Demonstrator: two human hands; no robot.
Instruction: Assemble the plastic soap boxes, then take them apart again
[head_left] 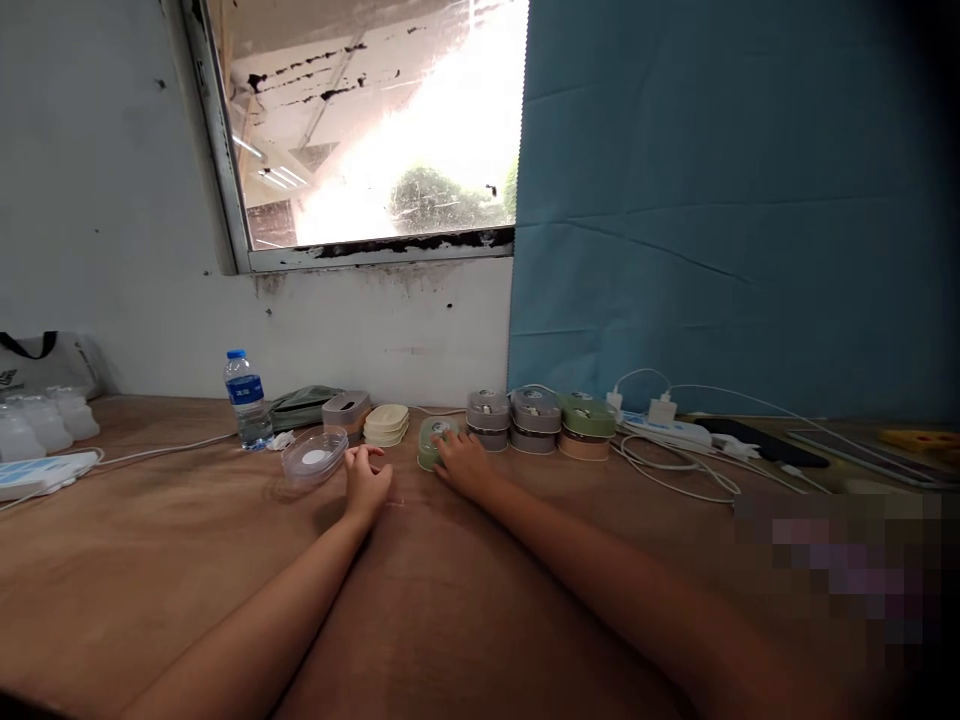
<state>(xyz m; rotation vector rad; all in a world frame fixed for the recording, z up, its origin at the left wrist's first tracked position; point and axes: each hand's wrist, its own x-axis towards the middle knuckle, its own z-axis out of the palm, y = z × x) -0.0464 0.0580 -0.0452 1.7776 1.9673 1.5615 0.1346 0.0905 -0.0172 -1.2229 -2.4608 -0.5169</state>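
Note:
My right hand is laid over the right side of a small light-green lidded box, its fingers gripping the top and near edge. To the left, my left hand is raised with curled fingers and the thumb apart, and nothing shows in it. Just beside those fingers is a round clear plastic tub with a white disc inside; whether they touch is hard to tell. Behind the left hand stand a stack of cream trays and a grey-brown box with a slot in its top.
Right of my hand stand grey two-tier boxes and a green-and-tan box. Power strips, cables and a dark flat device lie farther right. A water bottle and several white bottles are at left.

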